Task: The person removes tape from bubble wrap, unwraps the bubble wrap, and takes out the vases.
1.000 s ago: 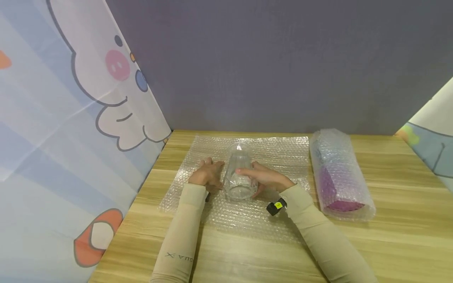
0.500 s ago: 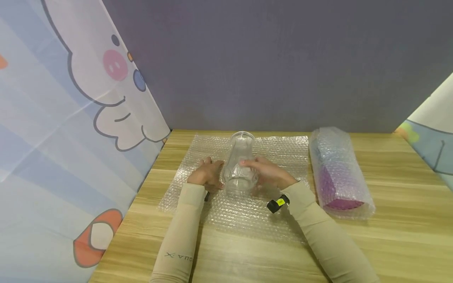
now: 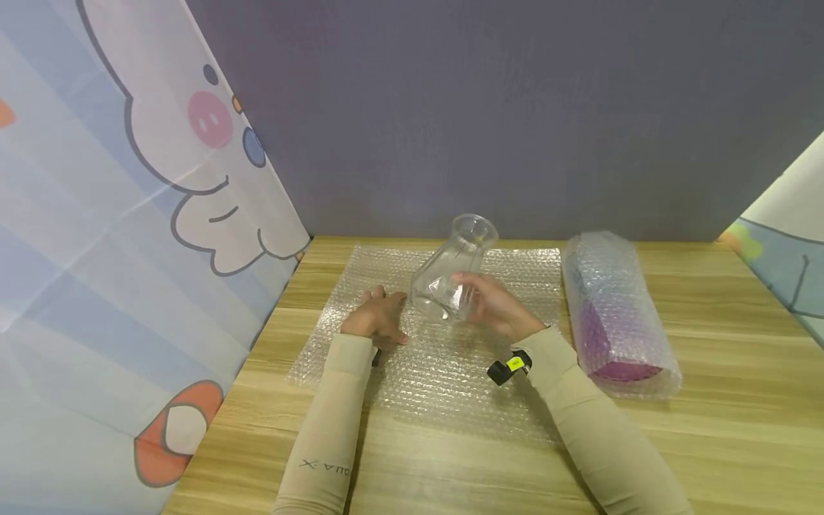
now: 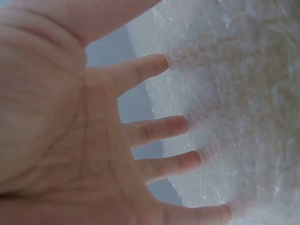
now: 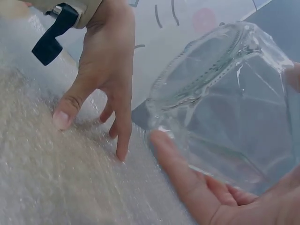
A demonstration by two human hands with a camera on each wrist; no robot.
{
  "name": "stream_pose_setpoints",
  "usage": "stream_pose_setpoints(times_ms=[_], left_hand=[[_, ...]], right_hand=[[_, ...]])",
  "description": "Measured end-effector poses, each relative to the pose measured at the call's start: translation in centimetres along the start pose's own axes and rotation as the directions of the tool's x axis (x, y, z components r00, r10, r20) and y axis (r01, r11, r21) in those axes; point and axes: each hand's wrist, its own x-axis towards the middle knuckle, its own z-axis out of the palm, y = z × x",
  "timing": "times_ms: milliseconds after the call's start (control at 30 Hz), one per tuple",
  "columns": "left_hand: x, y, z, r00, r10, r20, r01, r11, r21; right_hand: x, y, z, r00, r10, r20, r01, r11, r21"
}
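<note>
A clear glass vase (image 3: 444, 279) with a flared rim is held tilted above a sheet of bubble wrap (image 3: 444, 379), its mouth leaning away to the right. My right hand (image 3: 496, 304) grips the vase's side, thumb in front; in the right wrist view the fingers curl round the faceted glass (image 5: 234, 108) near its base. To the left, my left hand (image 3: 376, 315) rests with spread, straight fingertips on the bubble wrap. The left wrist view shows those fingers (image 4: 159, 126) touching the sheet, with nothing in the palm.
On the right of the wooden table (image 3: 727, 429) lies a bubble-wrapped purple and blue object (image 3: 618, 315). A dark grey panel (image 3: 515, 121) stands behind the table. At the left hangs a cartoon-printed sheet (image 3: 96, 250).
The vase has come up off the bubble wrap in my right hand, its mouth swinging up and to the right. My left hand has stayed in place.
</note>
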Motion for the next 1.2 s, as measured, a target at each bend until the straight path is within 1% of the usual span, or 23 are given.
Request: stream_pose_setpoints(times_ms=[100,233,367,467,567,667,800,900,1000,1100,1200], left_hand=[[-0.1,0.0,-0.1,1.0,0.001,0.001,-0.001,1.0,-0.002],[-0.3,0.0,-0.1,1.0,0.005,0.003,-0.005,1.0,-0.005],[-0.1,0.0,0.0,1.0,0.005,0.006,-0.005,1.0,0.002],[-0.1,-0.1,0.1,1.0,0.004,0.008,-0.004,1.0,-0.003],[-0.1,-0.1,0.1,1.0,0.001,0.015,-0.001,1.0,-0.014],[-0.3,0.1,0.0,1.0,-0.014,0.023,0.014,1.0,-0.026],[-0.6,0.2,-0.1,0.999,-0.024,0.024,0.024,1.0,-0.019],[-0.7,0.2,-0.1,0.999,-0.025,0.026,0.025,1.0,-0.016],[-0.6,0.2,-0.2,0.999,-0.024,0.027,0.025,0.999,-0.031],[-0.7,0.3,-0.2,0.999,-0.026,0.031,0.027,0.999,-0.045],[-0.6,0.3,-0.2,0.999,-0.029,0.037,0.031,0.998,-0.05]], right_hand=[[0.1,0.0,0.0,0.999,-0.044,-0.017,0.045,0.997,0.061],[0.1,-0.1,-0.2,0.994,-0.112,0.015,0.109,0.984,0.143],[-0.1,-0.4,-0.5,0.986,-0.163,0.039,0.151,0.966,0.209],[-0.3,-0.6,-0.7,0.98,-0.191,0.049,0.174,0.955,0.241],[-0.4,-0.8,-0.7,0.978,-0.206,0.043,0.189,0.948,0.256],[-0.5,-1.0,-0.5,0.978,-0.21,0.016,0.199,0.944,0.263],[-0.5,-1.2,-0.4,0.975,-0.219,-0.03,0.219,0.938,0.27],[-0.5,-1.3,-0.3,0.972,-0.222,-0.074,0.234,0.94,0.248],[-0.4,-1.4,-0.3,0.964,-0.23,-0.132,0.251,0.952,0.173],[-0.5,-1.5,-0.3,0.952,-0.247,-0.18,0.262,0.962,0.069],[-0.6,-1.7,-0.4,0.941,-0.254,-0.224,0.263,0.965,0.011]])
